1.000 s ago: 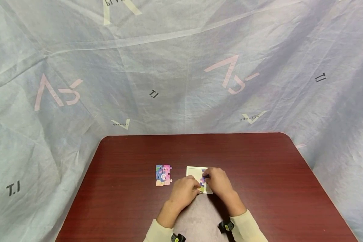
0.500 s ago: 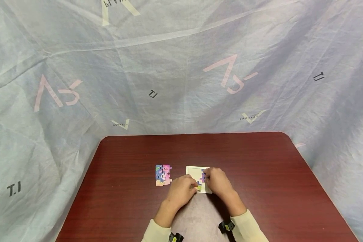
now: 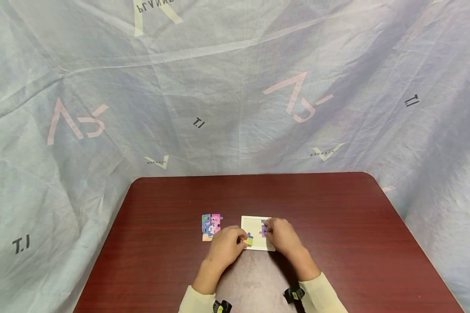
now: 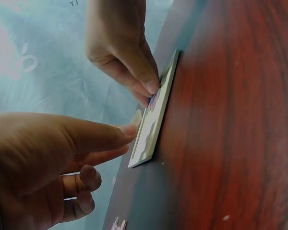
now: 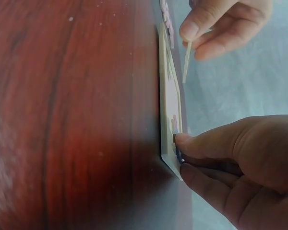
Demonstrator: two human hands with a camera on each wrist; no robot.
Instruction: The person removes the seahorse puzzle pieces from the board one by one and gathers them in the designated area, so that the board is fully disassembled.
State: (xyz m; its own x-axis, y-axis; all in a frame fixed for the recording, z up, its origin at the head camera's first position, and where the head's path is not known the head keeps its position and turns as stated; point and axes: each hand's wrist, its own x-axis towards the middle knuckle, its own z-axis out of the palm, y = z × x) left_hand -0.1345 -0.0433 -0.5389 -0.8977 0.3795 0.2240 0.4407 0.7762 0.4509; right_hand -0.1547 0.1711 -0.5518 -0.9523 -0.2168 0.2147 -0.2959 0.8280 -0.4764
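A cream puzzle tray lies on the table in front of me. My left hand pinches a yellow-green and blue puzzle piece between thumb and forefinger, over the tray's near left corner. Seen edge-on in the right wrist view, this puzzle piece is tilted and raised above the tray. At the tray's right side, thumb and fingers of my right hand pinch a purple puzzle piece, partly hidden by the fingertips. The left wrist view shows this right hand low at the tray's far end.
Several joined puzzle pieces, pink and blue, lie left of the tray, partly behind my left hand. The dark red wooden table meets a hanging grey cloth at its back and sides.
My left hand has moved left with the yellow-green piece, from the tray's lower right to its lower left. The right hand has stayed at the tray's right side.
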